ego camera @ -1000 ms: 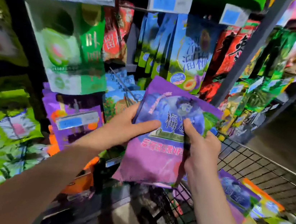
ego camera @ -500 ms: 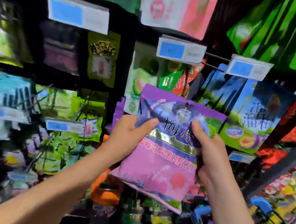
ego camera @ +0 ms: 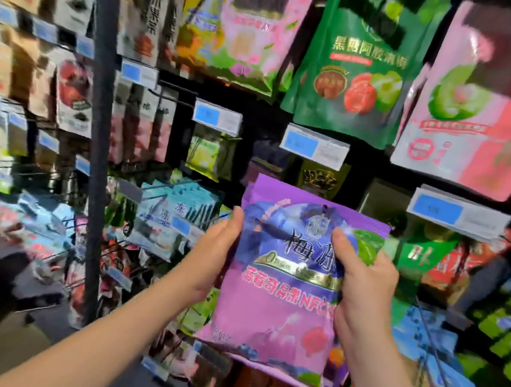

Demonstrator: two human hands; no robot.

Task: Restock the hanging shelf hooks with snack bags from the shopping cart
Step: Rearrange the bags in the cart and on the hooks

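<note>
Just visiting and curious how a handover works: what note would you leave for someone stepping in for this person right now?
Left hand grips the purple snack bag at its left edge; right hand grips its right side, thumb on the front.
The bag is held upright before the shelf hooks, on no hook yet. The cart is out of view.
Left to do: thread the bag's hole onto a hook, then fetch more.

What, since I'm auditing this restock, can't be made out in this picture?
Head view only.
1. Hook meant for the purple bag: unidentifiable; the bag covers whatever is behind it.
2. Shopping cart: outside the frame.
3. Price tag print: blurred.
4. Fingers of left hand and right hand: behind the bag; only thumbs show.
</note>
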